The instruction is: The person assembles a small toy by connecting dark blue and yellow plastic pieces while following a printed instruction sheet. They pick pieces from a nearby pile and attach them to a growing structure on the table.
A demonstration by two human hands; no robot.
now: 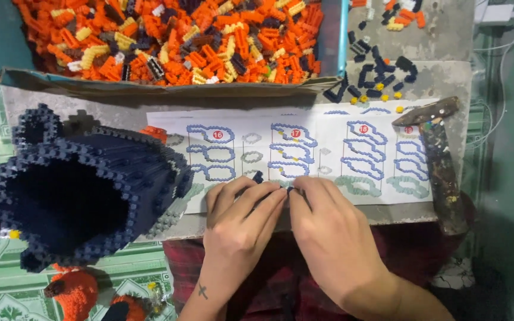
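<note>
hands: 2 – left hand (239, 229), right hand (334, 232) | instruction sheet (328, 142): 1 | hammer (438, 148): 1 | box of bricks (168, 41): 1 | large dark-blue brick model (72, 190): 1 | small orange models (72, 291): 2

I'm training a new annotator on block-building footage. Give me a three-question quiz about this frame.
1. True or false: the left hand and right hand meet fingertip to fingertip over the instruction sheet.
2. What fills the cardboard tray at the top?
A. Mostly orange small bricks
B. Mostly green small bricks
C. Metal screws
3. Fill in: the large hollow dark blue brick model sits to the ____ of the hands.

Key: 1 true; 2 A; 3 left.
</note>
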